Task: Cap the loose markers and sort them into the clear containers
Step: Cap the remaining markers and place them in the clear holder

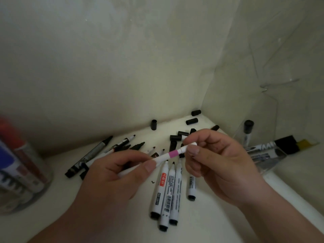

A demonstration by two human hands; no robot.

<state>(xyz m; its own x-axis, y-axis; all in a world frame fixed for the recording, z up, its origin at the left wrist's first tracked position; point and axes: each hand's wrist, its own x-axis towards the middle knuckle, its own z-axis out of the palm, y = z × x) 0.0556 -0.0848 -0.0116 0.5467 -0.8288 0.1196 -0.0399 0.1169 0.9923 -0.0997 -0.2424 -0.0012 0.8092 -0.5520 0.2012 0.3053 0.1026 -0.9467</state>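
I hold a slim white marker with a pink band [172, 153] above the table. My left hand [112, 178] grips its barrel, and my right hand [219, 165] pinches its white cap end. Beneath them lie several uncapped white markers [167, 190] with black tips pointing away from me. More uncapped dark markers [91, 155] lie to the left. Several loose black caps [177, 137] are scattered near the far corner. A clear container [22, 174] with red and blue markers stands at the left. Another clear container [264, 153] at the right holds capped black markers.
The white table meets pale walls at the back and right, forming a corner [201, 114]. A white raised edge [289, 195] runs along the right side. A yellow and black item [291, 144] lies behind the right container.
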